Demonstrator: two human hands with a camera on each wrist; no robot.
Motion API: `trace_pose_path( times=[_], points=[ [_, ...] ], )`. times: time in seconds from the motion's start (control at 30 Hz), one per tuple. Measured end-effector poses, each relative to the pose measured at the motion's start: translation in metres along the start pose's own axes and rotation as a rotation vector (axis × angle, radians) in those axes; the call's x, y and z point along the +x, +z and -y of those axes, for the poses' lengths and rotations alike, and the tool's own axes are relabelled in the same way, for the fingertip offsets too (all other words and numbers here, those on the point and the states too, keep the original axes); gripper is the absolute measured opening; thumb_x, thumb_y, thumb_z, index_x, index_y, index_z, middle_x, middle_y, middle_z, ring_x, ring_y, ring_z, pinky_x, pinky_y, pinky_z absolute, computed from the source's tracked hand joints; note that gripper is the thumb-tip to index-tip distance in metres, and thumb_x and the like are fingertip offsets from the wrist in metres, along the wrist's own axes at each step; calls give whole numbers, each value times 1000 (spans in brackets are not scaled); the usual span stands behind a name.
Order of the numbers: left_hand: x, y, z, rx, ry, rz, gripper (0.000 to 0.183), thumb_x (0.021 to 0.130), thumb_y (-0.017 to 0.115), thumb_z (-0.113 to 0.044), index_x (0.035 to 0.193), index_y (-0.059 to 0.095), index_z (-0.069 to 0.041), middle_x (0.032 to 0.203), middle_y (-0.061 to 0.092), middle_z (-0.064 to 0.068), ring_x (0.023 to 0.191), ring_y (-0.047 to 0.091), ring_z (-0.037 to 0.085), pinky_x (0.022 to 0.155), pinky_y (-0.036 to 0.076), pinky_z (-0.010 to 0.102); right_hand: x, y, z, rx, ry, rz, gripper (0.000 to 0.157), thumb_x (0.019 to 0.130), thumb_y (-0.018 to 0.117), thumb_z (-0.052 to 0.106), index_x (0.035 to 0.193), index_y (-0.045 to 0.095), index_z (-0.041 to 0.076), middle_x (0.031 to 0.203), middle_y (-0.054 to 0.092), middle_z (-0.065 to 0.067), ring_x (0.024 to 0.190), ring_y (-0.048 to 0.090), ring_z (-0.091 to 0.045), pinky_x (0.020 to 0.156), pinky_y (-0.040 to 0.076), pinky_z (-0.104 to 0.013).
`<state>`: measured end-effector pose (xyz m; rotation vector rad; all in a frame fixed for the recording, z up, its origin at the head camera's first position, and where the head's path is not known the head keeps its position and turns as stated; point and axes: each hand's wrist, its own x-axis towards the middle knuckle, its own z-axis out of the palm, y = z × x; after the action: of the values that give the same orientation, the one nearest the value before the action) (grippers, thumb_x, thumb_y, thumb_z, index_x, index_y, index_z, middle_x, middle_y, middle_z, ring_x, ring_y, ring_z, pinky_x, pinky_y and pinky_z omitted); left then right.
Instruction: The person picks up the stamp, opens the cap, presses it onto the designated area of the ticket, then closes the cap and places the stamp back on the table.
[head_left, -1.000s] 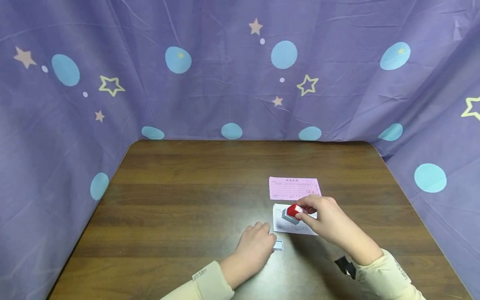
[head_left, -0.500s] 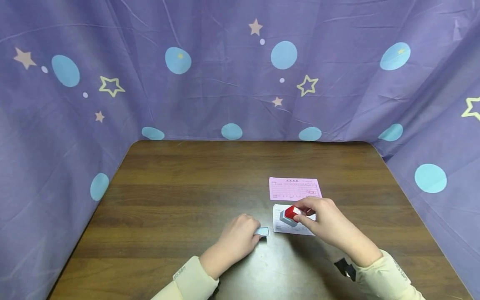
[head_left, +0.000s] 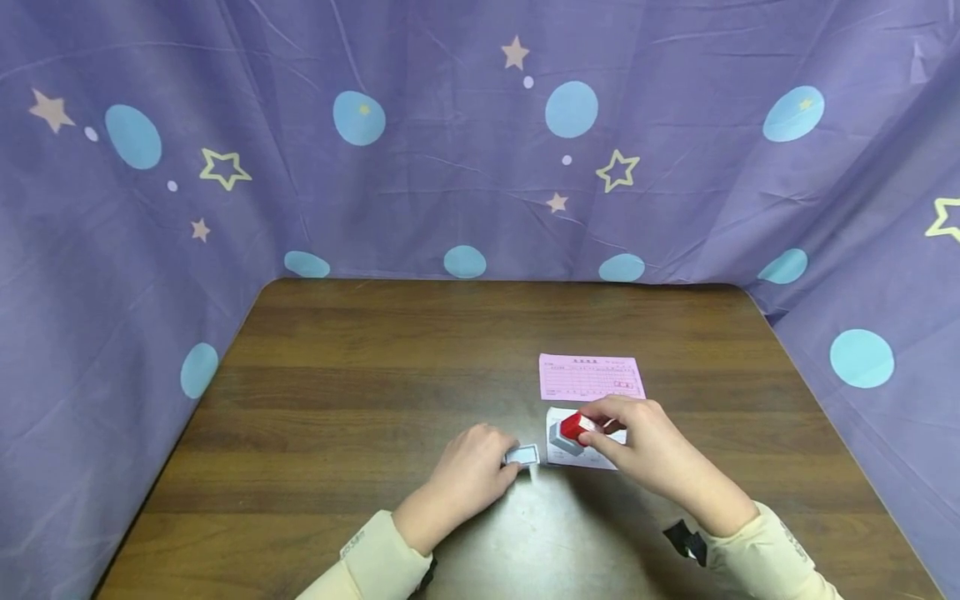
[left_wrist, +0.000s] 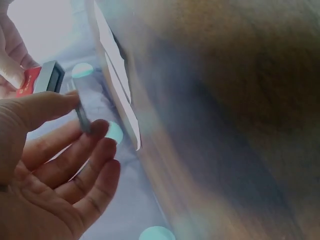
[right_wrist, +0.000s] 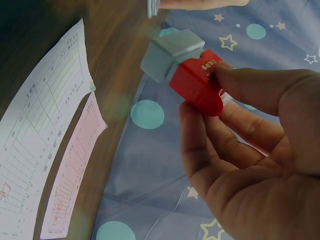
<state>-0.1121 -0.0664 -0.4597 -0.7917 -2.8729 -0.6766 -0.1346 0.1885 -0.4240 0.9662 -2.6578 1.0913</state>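
My right hand (head_left: 648,437) grips a stamp by its red handle, with the stamp (head_left: 572,432) tilted above the white form (head_left: 600,460). In the right wrist view, thumb and fingertips pinch the red part of the stamp (right_wrist: 195,82), and its grey base points away from the palm. The left hand (head_left: 465,471) pinches a small grey rectangular stamp cap (head_left: 522,455) just left of the white form. Seen from the left wrist, the cap (left_wrist: 82,116) is edge-on between thumb and fingers, close to the stamp's grey base (left_wrist: 50,76).
Beyond the white form lies a pink form (head_left: 588,377) with a small red stamp mark near its right side. The white form also bears a red mark (right_wrist: 5,190). A brown wooden table (head_left: 360,400) lies under everything, with a purple patterned curtain (head_left: 450,200) around it.
The left hand has moved left and away from me, lifting the cap, whose face has tilted into view. My right hand has shifted slightly left with the stamp.
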Motion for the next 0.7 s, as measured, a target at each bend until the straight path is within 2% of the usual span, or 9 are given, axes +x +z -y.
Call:
trace_pose_path(
  times=[0.07,0.23,0.37,0.47,0.57,0.7],
  points=[
    [0,1,1,-62,2,-31,7,81,82,-11,83,75,-11,73,63,-5,65,53,11,59,47,31,0,2,0,26,-5,-3,22,83,81,-2,101,75,9,92,71,11,79,66,-5,73,59,-34],
    [2,4,3,-344,3,-78,16,80,78,0,95,77,0,76,66,-1,65,56,8,58,49,21,0,8,1,96,-3,12,21,85,81,-1,101,74,10,95,71,10,82,67,-7,75,59,-33],
    [3,4,3,-575,-81,-77,18,81,76,5,99,76,6,74,68,-1,65,60,4,59,53,21,1,9,2,115,15,19,19,87,79,-1,102,73,10,95,72,10,82,68,-8,75,59,-35],
    [3,2,2,-718,-163,-59,19,84,76,6,102,74,8,76,71,1,67,66,6,61,56,23,1,8,3,127,29,26,19,88,78,-1,103,73,10,95,72,9,82,69,-9,75,59,-35],
    [3,0,2,-784,-205,-46,20,84,76,6,104,74,8,77,72,2,69,69,9,62,57,24,1,8,3,147,39,39,19,89,77,-1,104,72,10,96,73,8,84,70,-10,76,59,-33],
    [4,-1,0,-795,-213,-41,23,82,79,5,104,75,6,78,72,1,71,69,9,63,56,23,1,9,4,185,44,55,19,89,77,0,104,72,10,97,73,7,85,70,-11,78,58,-32]
  ],
)
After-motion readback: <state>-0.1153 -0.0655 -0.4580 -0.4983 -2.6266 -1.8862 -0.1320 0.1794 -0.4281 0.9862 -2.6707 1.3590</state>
